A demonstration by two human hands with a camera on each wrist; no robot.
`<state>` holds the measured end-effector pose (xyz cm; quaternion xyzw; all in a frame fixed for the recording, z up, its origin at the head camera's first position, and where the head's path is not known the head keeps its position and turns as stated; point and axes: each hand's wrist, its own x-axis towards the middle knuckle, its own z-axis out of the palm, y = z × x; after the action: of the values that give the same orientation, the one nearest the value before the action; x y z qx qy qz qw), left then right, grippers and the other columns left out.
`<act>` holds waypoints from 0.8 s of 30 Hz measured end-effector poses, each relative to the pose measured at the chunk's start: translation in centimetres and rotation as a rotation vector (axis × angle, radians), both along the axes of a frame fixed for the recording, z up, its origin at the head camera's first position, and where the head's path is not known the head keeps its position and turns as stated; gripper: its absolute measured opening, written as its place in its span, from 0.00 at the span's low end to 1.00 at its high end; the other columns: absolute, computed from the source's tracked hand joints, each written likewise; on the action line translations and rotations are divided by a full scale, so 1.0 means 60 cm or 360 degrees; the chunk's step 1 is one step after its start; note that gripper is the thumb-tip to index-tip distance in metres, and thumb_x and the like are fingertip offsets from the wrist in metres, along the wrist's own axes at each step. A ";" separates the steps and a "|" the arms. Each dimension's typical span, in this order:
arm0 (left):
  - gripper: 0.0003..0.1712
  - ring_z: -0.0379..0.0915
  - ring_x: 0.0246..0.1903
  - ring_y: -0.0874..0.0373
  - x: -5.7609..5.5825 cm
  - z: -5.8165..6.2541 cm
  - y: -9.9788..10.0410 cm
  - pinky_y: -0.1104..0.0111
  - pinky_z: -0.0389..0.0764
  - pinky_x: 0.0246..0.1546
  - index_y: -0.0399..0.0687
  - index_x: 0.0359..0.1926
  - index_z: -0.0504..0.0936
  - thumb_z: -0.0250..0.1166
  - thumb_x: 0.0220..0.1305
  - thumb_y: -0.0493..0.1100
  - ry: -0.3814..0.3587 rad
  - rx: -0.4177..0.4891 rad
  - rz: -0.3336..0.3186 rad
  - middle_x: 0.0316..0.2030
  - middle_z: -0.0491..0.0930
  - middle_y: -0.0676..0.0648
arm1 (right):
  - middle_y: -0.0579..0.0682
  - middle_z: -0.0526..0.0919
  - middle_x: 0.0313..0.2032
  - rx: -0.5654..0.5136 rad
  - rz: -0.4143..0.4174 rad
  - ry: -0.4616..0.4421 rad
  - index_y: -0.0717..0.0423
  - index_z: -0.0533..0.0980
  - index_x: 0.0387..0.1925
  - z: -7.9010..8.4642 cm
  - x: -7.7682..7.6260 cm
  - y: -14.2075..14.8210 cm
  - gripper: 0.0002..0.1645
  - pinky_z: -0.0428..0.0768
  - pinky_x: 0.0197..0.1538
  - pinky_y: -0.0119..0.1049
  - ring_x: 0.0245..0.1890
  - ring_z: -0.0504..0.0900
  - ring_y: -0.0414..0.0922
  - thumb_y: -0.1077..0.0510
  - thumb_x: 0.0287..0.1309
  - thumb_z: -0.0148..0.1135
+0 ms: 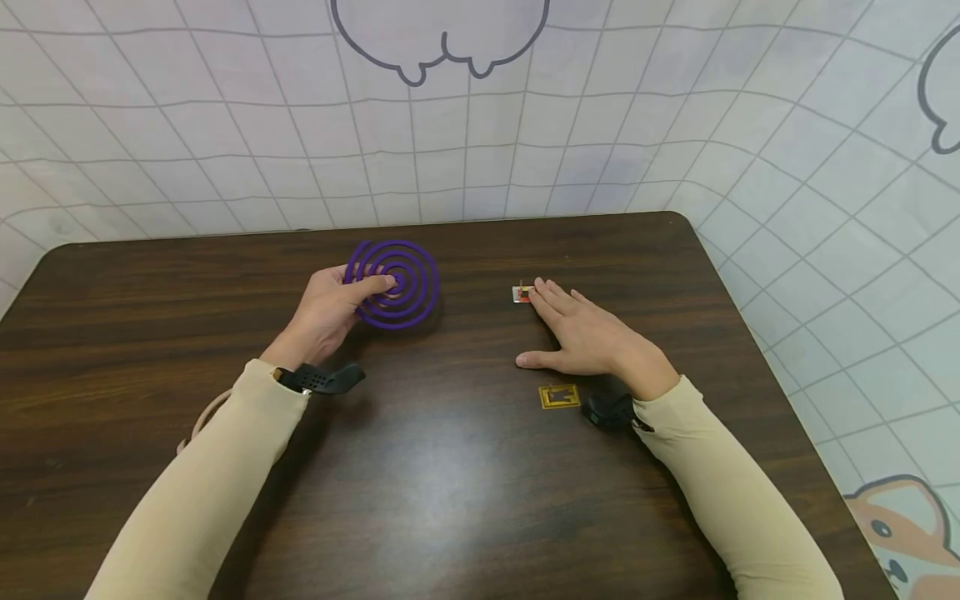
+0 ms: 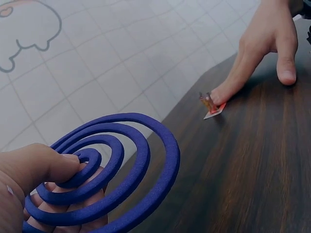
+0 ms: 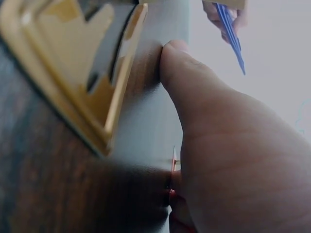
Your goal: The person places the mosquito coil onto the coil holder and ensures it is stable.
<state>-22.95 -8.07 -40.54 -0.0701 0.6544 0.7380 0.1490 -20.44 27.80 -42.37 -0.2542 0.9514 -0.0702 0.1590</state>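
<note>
A purple mosquito coil (image 1: 415, 283) is raised over the table's far side, tilted in the left wrist view. My left hand (image 1: 330, 310) pinches it, thumb on the centre of the spiral and fingers behind. Further right lies a small red and white plate (image 1: 519, 294) with a thin prong (image 2: 208, 102) standing up from it. The fingertips of my right hand (image 1: 588, 332) press on the plate's right side, fingers straight and thumb spread. Below that thumb a small gold-coloured metal plate (image 1: 559, 397) with a cut-out shape in its middle lies flat.
The dark wood table (image 1: 420, 500) ends at a far edge close behind the coil and at a right edge beyond the right arm. A white gridded sheet (image 1: 465, 150) hangs behind it. Dark straps (image 1: 318, 379) sit on both wrists.
</note>
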 end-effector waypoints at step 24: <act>0.16 0.83 0.34 0.68 -0.012 -0.015 0.054 0.78 0.84 0.39 0.40 0.48 0.78 0.73 0.65 0.41 -0.0045 -0.0005 -0.0081 0.33 0.85 0.58 | 0.55 0.38 0.84 -0.0020 -0.0007 0.0012 0.55 0.41 0.83 -0.004 0.002 0.000 0.66 0.47 0.85 0.56 0.85 0.39 0.51 0.19 0.63 0.52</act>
<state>-23.67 -4.83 -41.42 -0.0642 0.6550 0.7319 0.1768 -20.34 27.82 -42.59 -0.2532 0.9521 -0.0755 0.1538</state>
